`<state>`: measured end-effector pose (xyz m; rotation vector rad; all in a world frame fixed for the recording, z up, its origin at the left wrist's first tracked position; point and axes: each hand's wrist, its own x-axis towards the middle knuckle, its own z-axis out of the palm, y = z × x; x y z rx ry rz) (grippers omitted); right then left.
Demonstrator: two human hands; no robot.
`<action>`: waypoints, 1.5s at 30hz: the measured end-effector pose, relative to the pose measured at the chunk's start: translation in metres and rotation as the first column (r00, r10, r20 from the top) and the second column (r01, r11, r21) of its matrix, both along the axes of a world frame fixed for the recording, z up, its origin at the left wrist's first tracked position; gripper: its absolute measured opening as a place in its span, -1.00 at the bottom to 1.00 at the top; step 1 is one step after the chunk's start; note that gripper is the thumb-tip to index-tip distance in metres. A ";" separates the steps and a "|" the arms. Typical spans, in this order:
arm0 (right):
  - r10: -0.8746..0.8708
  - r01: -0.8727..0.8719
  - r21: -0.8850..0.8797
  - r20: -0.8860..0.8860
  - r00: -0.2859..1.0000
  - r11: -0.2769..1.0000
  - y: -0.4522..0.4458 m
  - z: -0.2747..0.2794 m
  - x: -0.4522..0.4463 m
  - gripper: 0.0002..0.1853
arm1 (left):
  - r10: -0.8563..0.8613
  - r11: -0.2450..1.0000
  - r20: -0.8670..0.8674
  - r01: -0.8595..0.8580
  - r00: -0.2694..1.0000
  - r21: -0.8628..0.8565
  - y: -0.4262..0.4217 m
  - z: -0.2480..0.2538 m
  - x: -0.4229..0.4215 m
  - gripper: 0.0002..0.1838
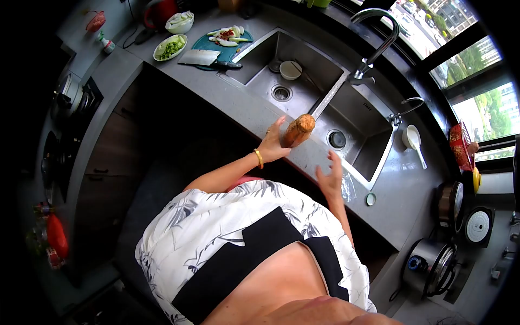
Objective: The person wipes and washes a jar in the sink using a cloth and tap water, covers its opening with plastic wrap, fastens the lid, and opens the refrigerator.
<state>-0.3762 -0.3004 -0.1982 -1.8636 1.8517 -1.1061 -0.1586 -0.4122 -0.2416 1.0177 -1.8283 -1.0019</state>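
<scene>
My left hand [274,143], with a yellow bracelet at its wrist, is wrapped round an orange-brown jar-like object [299,131] at the counter's front edge, by the sink divider. The object leans, and its rough orange top faces the camera. My right hand [331,177] is held apart from it, to its right, with fingers spread and nothing in them. Clear crumpled plastic [349,187] lies beside my right hand. A small round lid [370,199] rests on the counter further right.
The double sink [260,67] holds a bowl [291,70]. At the upper left, a cleaver [198,57] lies against a round green board [202,43] with cut food, near a dish of chopped greens [170,48]. A white bowl [410,136] and a cooker [429,265] stand right.
</scene>
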 end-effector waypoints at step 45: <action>0.124 -0.083 -0.103 0.512 0.850 0.991 -0.084 -0.055 0.081 -0.23 | 0.549 0.830 -0.012 -0.544 0.836 0.119 0.038 -0.023 0.112 -0.72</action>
